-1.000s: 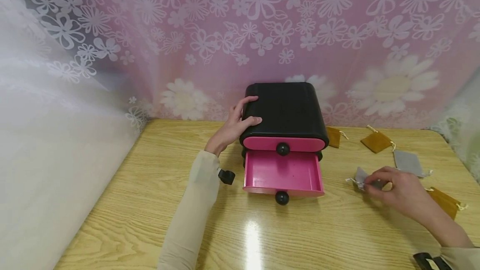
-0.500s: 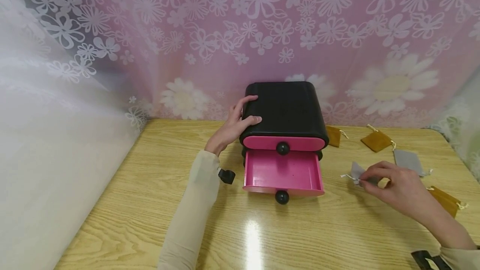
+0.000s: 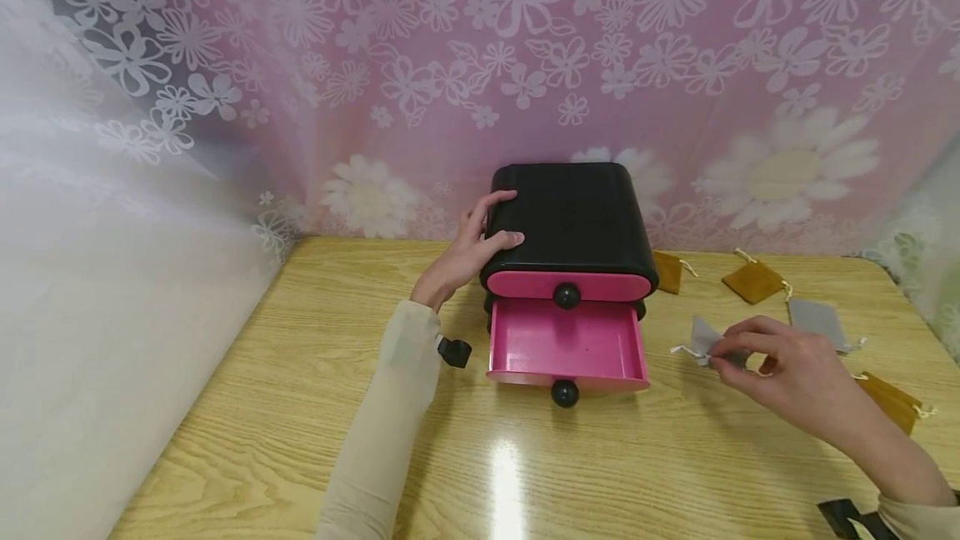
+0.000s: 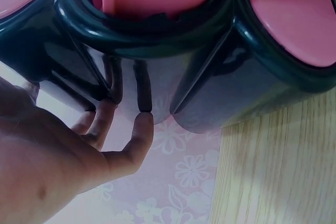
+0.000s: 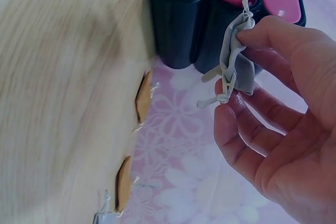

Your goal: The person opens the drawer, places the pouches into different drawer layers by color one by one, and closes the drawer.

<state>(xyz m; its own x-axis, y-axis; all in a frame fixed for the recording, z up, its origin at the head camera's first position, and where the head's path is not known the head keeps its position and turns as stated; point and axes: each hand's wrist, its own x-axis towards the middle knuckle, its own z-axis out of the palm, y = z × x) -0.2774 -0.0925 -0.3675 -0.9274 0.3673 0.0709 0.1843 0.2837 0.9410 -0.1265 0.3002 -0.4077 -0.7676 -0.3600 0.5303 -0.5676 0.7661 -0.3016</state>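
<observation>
In the head view a black drawer unit [image 3: 566, 215] stands on the table, its pink middle drawer [image 3: 564, 340] pulled out with nothing inside. My left hand [image 3: 468, 252] rests on the unit's left side, thumb and a finger lying on its top. Fingertips [image 4: 143, 121] touch the glossy black side in the left wrist view. To the right of the drawer, my right hand [image 3: 798, 369] pinches a small grey drawstring pouch [image 3: 702, 338] above the table. The right wrist view shows that pouch [image 5: 231, 51] folded between thumb and fingers, its pale cords dangling.
Right of the unit lie brown drawstring pouches, one [image 3: 667, 272] close beside it, another [image 3: 753, 282] behind, a third [image 3: 891, 402] near my right wrist. A second grey pouch [image 3: 817, 325] lies among them. A flowered curtain [image 3: 420, 107] hangs behind the wooden table [image 3: 300, 407].
My right hand has moved slightly left with the grey pouch, lifting it a little towards the drawer. The left hand and the drawer unit have stayed put.
</observation>
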